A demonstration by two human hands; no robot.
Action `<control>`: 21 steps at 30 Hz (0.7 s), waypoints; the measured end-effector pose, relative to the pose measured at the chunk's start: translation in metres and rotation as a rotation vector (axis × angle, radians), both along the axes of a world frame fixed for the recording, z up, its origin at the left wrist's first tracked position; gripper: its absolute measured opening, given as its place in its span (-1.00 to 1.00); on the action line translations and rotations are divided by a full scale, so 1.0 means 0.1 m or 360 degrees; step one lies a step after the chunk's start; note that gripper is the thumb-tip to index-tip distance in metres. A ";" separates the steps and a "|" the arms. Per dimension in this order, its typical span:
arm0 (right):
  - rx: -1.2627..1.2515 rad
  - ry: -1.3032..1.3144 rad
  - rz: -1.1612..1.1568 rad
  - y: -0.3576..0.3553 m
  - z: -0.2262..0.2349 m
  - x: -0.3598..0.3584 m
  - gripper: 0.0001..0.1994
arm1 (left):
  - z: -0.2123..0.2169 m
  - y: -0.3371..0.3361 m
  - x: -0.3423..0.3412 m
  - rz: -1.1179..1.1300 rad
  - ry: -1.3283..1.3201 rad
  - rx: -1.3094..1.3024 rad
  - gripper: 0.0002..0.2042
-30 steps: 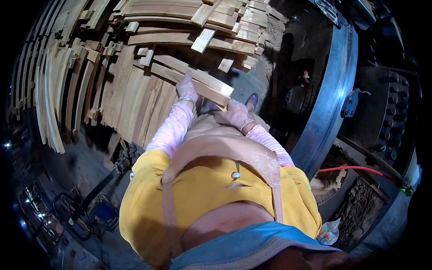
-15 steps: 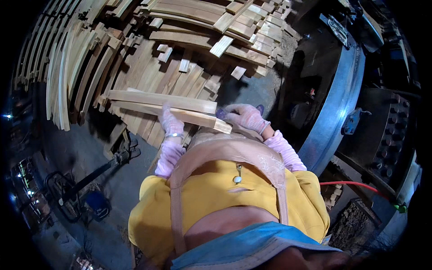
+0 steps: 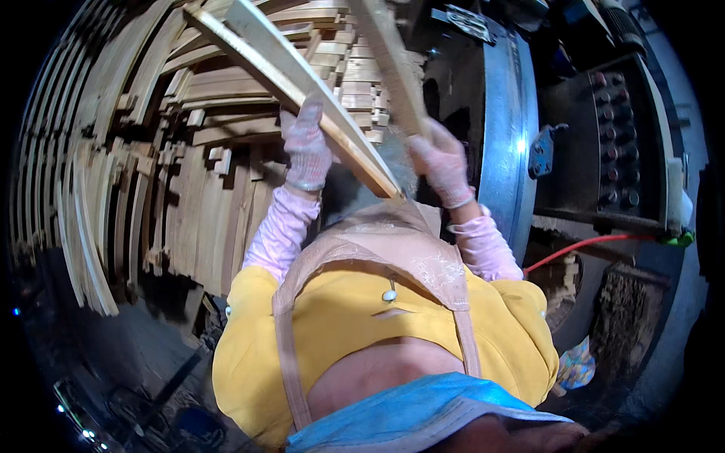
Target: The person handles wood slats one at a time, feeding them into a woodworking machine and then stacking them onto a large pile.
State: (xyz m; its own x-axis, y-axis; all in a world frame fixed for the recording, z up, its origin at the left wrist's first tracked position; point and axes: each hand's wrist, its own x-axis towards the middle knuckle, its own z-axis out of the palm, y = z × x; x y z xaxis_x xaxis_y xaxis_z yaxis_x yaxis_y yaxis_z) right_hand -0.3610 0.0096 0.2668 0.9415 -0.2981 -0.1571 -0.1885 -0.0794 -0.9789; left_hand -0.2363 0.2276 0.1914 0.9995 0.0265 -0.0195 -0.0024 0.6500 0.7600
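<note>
My left hand (image 3: 306, 147), in a pale knitted glove, is closed around two long wooden strips (image 3: 283, 83). They slant from the far left down toward my apron, their near ends almost touching it, and a narrow gap opens between them at the far end. My right hand (image 3: 442, 162), gloved too, grips a separate wooden strip (image 3: 396, 72) near its lower end. That strip points up and away, slightly blurred, and its far end runs out of the top of the view. The palm sides of both hands are hidden.
Stacks of wooden strips (image 3: 234, 87) fill the far left, with more boards (image 3: 192, 219) closer in. A blue-grey metal machine edge (image 3: 510, 128) rises close to my right arm. Beyond it stands a dark panel with several knobs (image 3: 615, 143). A red hose (image 3: 581, 245) runs below.
My view has turned to the right, toward the machine. The strips in my left hand have swung from crosswise to slanting away. My right hand now holds a strip raised upright.
</note>
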 end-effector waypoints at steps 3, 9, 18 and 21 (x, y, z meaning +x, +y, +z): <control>-0.0459 -0.0303 -0.0722 -0.83 -0.41 -0.40 -0.59 | 0.12 -0.31 0.27 -0.0069 -0.0603 0.0715 -0.65; -0.2402 0.0399 -0.1123 -1.59 -1.27 -1.19 -0.64 | 0.65 -1.10 0.59 -0.0179 0.0015 0.0170 -0.65; -0.1880 0.0908 -0.1179 -3.11 -1.08 1.22 -0.82 | 0.98 -2.01 1.19 -0.0077 -0.0207 0.0424 -0.49; -0.2043 0.0264 -0.1079 -3.55 -1.44 1.49 -0.60 | 1.06 -2.35 1.39 -0.0108 -0.0309 0.0411 -0.50</control>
State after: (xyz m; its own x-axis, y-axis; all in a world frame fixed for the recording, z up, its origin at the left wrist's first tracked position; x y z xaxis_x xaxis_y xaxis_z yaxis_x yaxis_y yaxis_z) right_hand -0.2120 -0.3456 0.1227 0.5646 -0.6836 0.4625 -0.6453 -0.7150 -0.2691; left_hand -0.0976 -0.0070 0.2977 0.9835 -0.0611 0.1704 -0.1268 0.4396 0.8892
